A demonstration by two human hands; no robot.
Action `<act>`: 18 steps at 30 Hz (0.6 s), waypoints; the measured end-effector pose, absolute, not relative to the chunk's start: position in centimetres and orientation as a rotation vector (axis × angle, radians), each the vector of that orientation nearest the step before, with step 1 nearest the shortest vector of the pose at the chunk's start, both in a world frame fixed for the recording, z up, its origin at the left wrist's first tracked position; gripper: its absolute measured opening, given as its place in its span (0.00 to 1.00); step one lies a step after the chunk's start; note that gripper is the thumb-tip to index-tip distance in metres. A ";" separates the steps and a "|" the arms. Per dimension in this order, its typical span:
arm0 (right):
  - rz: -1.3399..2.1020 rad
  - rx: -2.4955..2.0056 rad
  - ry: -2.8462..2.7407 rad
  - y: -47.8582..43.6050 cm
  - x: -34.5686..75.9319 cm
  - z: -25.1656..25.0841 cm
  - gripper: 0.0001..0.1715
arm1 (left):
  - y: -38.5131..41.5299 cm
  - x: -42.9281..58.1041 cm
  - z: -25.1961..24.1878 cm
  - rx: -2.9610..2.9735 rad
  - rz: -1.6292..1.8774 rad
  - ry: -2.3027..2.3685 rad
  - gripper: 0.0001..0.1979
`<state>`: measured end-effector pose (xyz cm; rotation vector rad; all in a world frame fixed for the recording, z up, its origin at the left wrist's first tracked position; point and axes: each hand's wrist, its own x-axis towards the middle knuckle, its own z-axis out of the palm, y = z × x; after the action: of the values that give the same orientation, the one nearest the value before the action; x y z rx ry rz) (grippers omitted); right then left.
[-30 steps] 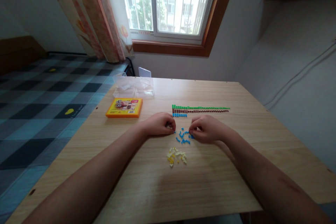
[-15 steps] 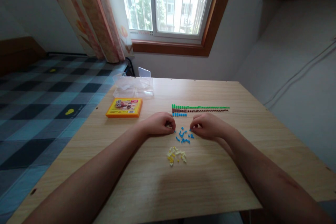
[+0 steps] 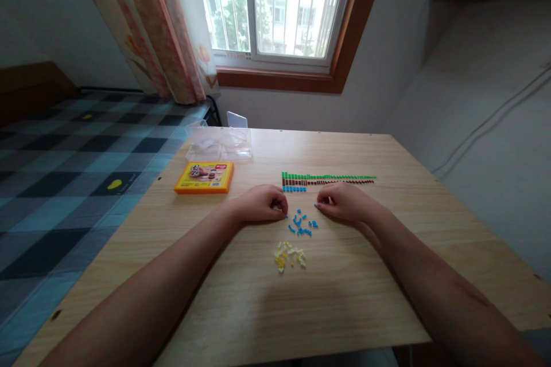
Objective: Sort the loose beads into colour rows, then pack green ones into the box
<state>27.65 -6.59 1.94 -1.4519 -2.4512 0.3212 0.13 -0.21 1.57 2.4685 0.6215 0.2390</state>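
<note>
Resting on the counter [image 3: 430,229], both hands sit curled on either side of the loose blue pieces [image 3: 301,223]. The left hand [image 3: 258,204] lies knuckles up with its fingertips at the left rim of that scatter; whether it pinches anything cannot be told. The right hand [image 3: 344,203] is closed, thumb and forefinger nipped on a single blue piece [image 3: 316,205] held just clear of the scatter.

Beyond the knuckles run three tidy lines: a green row [image 3: 329,176], a brown row [image 3: 340,182] touching it, and a short blue row [image 3: 295,188] tucked under their left end. A yellow pile [image 3: 290,256] lies nearer the person, between the forearms. An orange box [image 3: 204,176] and a clear plastic container [image 3: 219,142] sit toward the far left corner, the container close to the counter's edge by the checked bed [image 3: 64,183]. Bare wood stretches right of the rows to the right edge, and from the yellow pile to the near edge.
</note>
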 end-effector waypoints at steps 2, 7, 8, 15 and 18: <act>0.275 -1.476 -2.441 -6.6 27.5 1.8 0.08 | -0.2 0.1 1.6 2.469 0.240 0.625 0.05; 0.164 -1.536 -2.385 -6.5 27.1 1.4 0.12 | -0.2 0.1 1.6 2.464 0.247 0.614 0.05; 0.167 -1.536 -2.371 -6.4 27.2 1.4 0.12 | -0.2 0.1 1.5 2.465 0.249 0.613 0.04; 0.262 -1.445 -2.301 -6.4 28.0 1.8 0.07 | -0.2 0.1 1.5 2.464 0.245 0.621 0.04; 0.240 -1.376 -2.315 -6.5 28.1 1.7 0.11 | -0.2 0.1 1.5 2.468 0.241 0.629 0.05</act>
<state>28.09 -6.46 1.65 -1.3758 -2.3154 0.2405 0.10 -0.16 1.48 2.4685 0.6290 0.2410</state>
